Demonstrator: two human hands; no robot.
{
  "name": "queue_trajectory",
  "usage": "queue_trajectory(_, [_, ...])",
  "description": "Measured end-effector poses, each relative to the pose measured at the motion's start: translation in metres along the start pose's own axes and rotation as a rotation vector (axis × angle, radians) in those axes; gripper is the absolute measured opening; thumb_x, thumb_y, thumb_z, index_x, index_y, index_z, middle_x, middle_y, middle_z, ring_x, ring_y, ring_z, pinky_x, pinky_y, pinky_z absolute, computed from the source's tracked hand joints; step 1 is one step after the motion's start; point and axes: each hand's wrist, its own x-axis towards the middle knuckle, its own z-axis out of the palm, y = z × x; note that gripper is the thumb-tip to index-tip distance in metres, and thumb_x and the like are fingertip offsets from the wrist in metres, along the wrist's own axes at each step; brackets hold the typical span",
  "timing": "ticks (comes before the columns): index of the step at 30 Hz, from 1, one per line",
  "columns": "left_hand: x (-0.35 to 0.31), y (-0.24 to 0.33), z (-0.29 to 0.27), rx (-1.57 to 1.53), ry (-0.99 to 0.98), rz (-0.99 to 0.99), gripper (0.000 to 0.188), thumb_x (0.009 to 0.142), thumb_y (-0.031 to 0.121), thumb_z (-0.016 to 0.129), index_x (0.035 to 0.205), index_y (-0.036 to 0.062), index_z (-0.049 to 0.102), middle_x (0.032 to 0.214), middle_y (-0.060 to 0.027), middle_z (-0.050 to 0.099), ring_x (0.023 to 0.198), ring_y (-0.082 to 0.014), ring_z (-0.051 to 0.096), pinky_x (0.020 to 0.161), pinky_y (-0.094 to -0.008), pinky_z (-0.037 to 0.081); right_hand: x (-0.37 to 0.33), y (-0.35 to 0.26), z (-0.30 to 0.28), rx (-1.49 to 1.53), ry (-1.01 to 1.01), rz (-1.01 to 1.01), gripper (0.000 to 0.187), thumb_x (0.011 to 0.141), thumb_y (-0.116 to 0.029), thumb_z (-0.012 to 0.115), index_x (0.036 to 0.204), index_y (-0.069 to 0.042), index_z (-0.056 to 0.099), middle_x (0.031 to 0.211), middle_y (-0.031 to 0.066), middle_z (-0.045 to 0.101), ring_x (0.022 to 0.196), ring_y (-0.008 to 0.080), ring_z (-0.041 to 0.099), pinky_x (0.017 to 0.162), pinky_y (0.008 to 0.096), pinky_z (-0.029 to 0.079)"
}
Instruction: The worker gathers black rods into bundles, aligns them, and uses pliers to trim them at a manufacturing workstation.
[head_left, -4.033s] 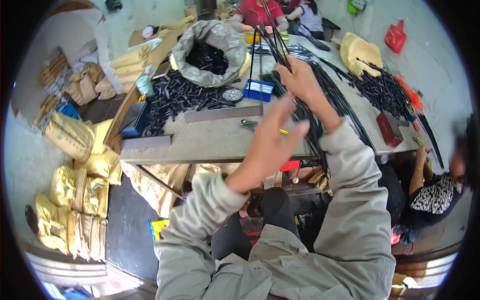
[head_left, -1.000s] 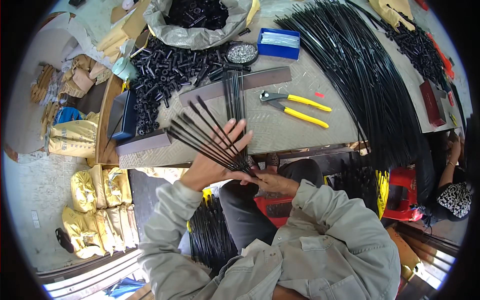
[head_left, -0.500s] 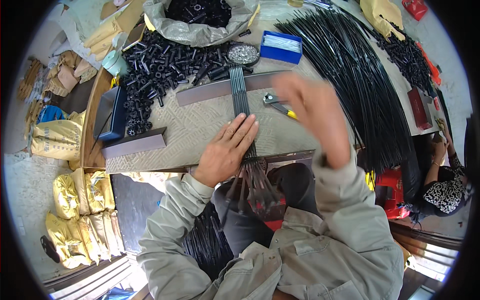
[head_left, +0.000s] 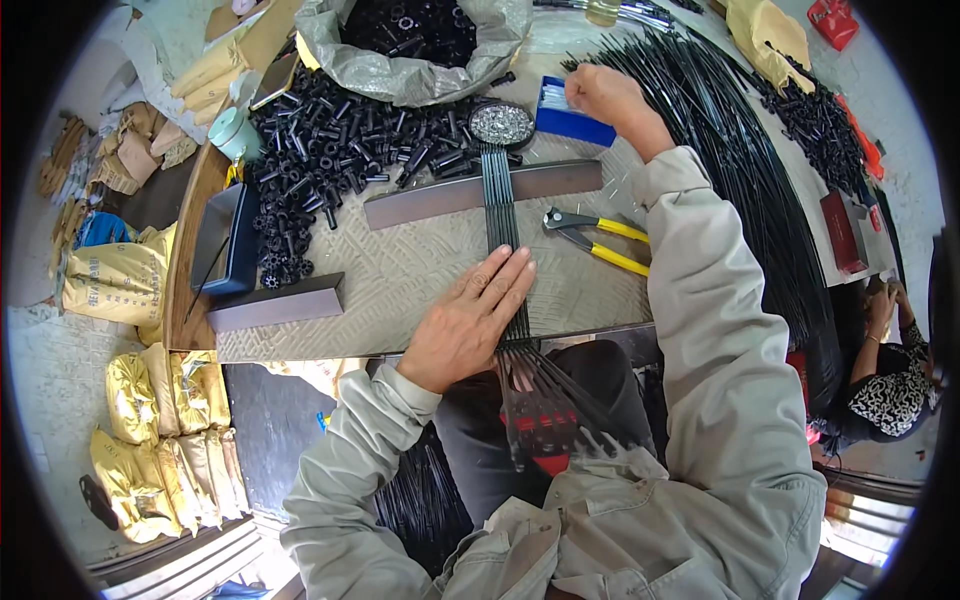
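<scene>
My left hand (head_left: 468,322) lies flat, fingers stretched, on a row of thin dark rods (head_left: 499,210). The rods cross a grey metal bar (head_left: 425,202) on the table, and their near ends fan out past the edge over my lap. At the blue box (head_left: 574,127), my right hand (head_left: 612,98) has its fingers curled down by the thin white sticks (head_left: 552,96); its fingertips are partly hidden, and what they pinch cannot be made out. Beside the rods lie end-cutting pincers (head_left: 615,256) with yellow handles. A round dish (head_left: 503,125) of small silvery pieces stands at the rods' far ends.
Short black tubular parts (head_left: 350,140) are heaped at the back left, below an open sack (head_left: 420,82) of similar parts. Long black rods (head_left: 725,170) fill the right side. A blue tray (head_left: 226,235) and a second metal bar (head_left: 277,305) lie left. Another person (head_left: 885,375) sits far right.
My right hand has moved from above the pincers to the blue box, uncovering the pincers. My left hand stays on the rods, whose near ends have swung to the right.
</scene>
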Motion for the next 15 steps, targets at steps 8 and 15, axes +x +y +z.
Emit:
queue_trajectory(8, [0.011, 0.009, -0.006, -0.157, 0.031, -0.145, 0.058, 0.077, 0.008, 0.045, 0.133, 0.0021, 0.033, 0.140, -0.0146, 0.030, 0.129, -0.0312, 0.030, 0.103, -0.0388, 0.030, -0.032, -0.031, -0.002, 0.359, 0.277, -0.071, 0.010, 0.079, -0.011, 0.054, 0.087, -0.012, 0.059, 0.081, 0.0082, 0.061, 0.076, 0.0290, 0.059, 0.064, 0.0358, 0.046])
queue_trajectory(15, [0.010, 0.007, -0.002, -0.155, -0.025, -0.155, 0.058, 0.077, 0.009, 0.046, 0.133, 0.0011, 0.033, 0.139, -0.0159, 0.030, 0.129, -0.0335, 0.029, 0.103, -0.0398, 0.029, -0.056, -0.057, 0.015, 0.519, -0.031, -0.208, 0.010, 0.078, -0.012, 0.059, 0.087, -0.011, 0.063, 0.080, 0.0063, 0.061, 0.074, 0.0260, 0.059, 0.064, 0.0354, 0.046])
